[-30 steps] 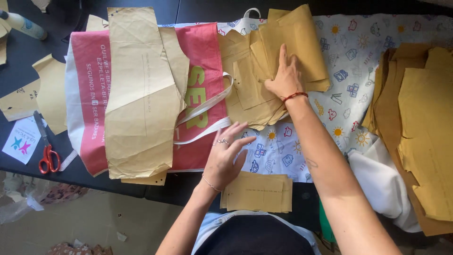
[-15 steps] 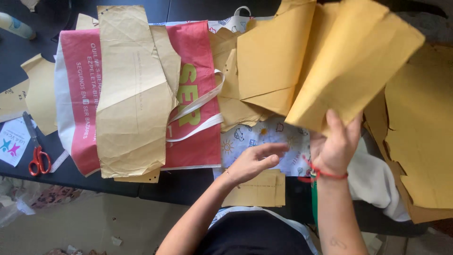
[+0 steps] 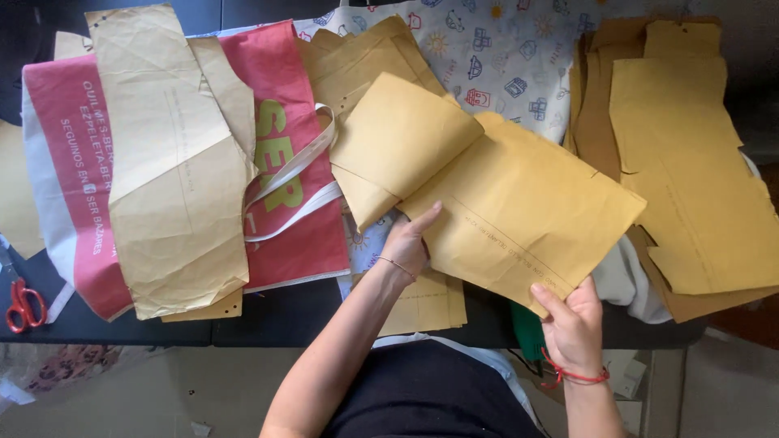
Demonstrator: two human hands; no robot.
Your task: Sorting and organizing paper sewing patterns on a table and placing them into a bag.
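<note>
Fingers [image 3: 548, 297] of both hands on folded paper pattern [image 3: 519, 211]

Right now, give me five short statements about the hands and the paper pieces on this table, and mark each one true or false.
1. The right hand grips the near corner of a large folded yellow paper piece. True.
2. The left hand holds the scissors. False: it rests on that paper piece; the red-handled scissors lie untouched at the table's left edge.
3. A tan paper pattern lies on the red bag. True.
4. The right wrist is bare. False: it wears a red string bracelet.
5. Printed cloth lies beneath the paper pieces. True.
</note>
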